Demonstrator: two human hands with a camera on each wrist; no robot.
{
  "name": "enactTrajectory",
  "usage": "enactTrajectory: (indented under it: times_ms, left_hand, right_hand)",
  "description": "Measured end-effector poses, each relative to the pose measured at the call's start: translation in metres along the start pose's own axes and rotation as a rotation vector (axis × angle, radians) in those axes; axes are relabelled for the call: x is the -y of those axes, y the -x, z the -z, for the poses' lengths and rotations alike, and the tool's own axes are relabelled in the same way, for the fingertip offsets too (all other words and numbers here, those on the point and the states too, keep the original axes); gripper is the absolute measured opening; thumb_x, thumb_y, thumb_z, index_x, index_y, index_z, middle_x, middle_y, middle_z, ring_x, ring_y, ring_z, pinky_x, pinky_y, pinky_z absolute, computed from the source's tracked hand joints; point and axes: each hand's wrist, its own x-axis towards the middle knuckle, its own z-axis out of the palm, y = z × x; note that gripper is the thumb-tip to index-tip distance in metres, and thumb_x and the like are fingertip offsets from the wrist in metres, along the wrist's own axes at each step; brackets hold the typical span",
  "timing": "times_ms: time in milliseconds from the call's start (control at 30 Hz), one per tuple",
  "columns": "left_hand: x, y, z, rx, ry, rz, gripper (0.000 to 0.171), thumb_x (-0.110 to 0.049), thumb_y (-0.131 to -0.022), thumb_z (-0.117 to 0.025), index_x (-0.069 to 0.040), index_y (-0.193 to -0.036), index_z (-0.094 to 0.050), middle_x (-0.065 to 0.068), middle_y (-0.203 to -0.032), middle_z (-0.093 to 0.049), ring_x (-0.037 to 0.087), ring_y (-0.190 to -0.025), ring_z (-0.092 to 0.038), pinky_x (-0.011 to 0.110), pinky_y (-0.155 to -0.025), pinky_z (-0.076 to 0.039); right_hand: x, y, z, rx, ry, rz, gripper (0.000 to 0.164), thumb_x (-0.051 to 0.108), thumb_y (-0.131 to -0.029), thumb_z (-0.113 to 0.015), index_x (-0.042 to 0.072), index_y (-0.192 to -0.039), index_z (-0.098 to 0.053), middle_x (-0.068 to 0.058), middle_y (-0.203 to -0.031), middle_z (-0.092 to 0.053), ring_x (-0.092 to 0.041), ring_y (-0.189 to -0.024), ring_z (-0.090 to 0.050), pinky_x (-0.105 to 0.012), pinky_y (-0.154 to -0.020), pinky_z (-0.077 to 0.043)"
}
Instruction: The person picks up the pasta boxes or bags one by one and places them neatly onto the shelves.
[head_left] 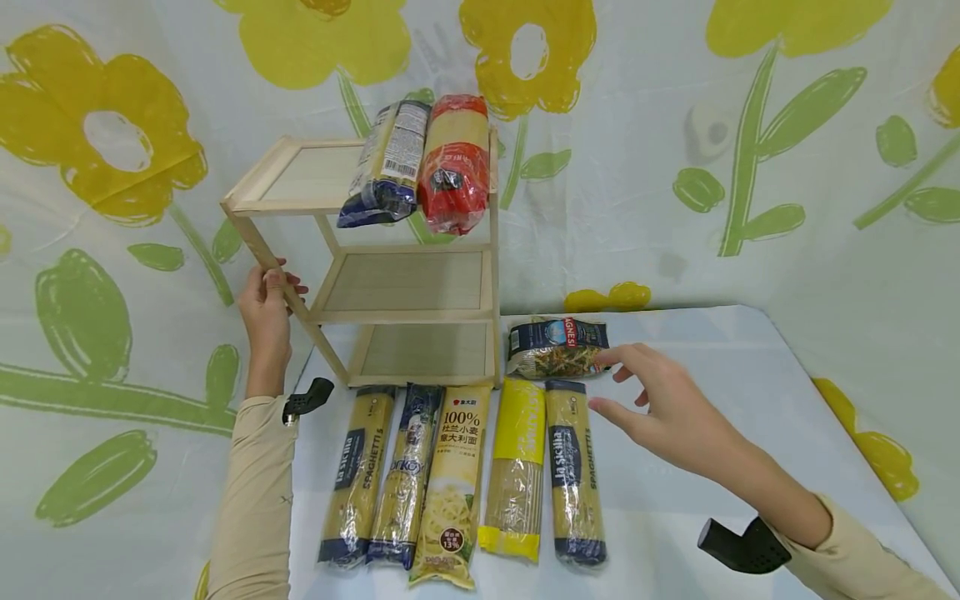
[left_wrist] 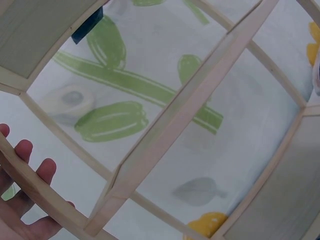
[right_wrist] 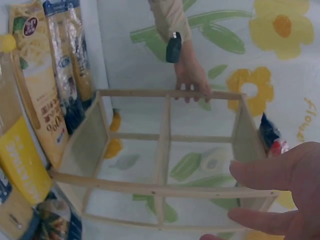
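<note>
My left hand (head_left: 268,312) grips the left front post of a wooden three-tier shelf (head_left: 408,283); the left wrist view shows its fingers (left_wrist: 46,171) around the wood. On the top tier, toward the right, lie a blue-ended pasta bag (head_left: 386,162) and a red-and-clear noodle bag (head_left: 455,179). My right hand (head_left: 667,408) holds nothing, its thumb and fingers spread apart. In the head view its fingertips overlap the edge of an Agnesi pasta bag (head_left: 558,346), which lies on the table right of the shelf.
Several long pasta packs lie side by side before the shelf: La Sicilia spaghetti (head_left: 356,475) at left, a blue-topped pack (head_left: 405,475), a cream pack (head_left: 450,483), a yellow pack (head_left: 516,467) and another La Sicilia pack (head_left: 574,475). A flower-printed cloth (head_left: 607,192) hangs behind the white table (head_left: 675,533).
</note>
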Motion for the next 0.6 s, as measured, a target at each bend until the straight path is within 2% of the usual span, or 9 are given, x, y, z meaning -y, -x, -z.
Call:
enactTrajectory:
  times_ms: [400, 600]
  left_hand:
    - [0.001, -0.001, 0.0, 0.007, 0.014, -0.008, 0.029, -0.03, -0.095, -0.049, -0.011, -0.113, -0.061, 0.01, -0.088, -0.058, 0.019, -0.076, -0.064, 0.023, -0.066, -0.05]
    - [0.002, -0.001, 0.001, 0.001, 0.018, -0.006, 0.029, -0.029, -0.095, -0.048, -0.011, -0.113, -0.061, 0.009, -0.088, -0.058, 0.02, -0.076, -0.064, 0.026, -0.067, -0.05]
  right_hand:
    - [-0.022, 0.023, -0.033, 0.005, -0.084, -0.113, 0.04, 0.021, -0.085, -0.073, 0.008, -0.119, -0.057, -0.005, -0.115, -0.06, -0.02, -0.095, -0.058, -0.028, -0.065, -0.05]
    - [-0.031, 0.031, -0.052, 0.007, -0.116, -0.205, 0.041, 0.023, -0.084, -0.073, 0.008, -0.118, -0.057, -0.004, -0.111, -0.061, -0.021, -0.095, -0.058, -0.03, -0.066, -0.051]
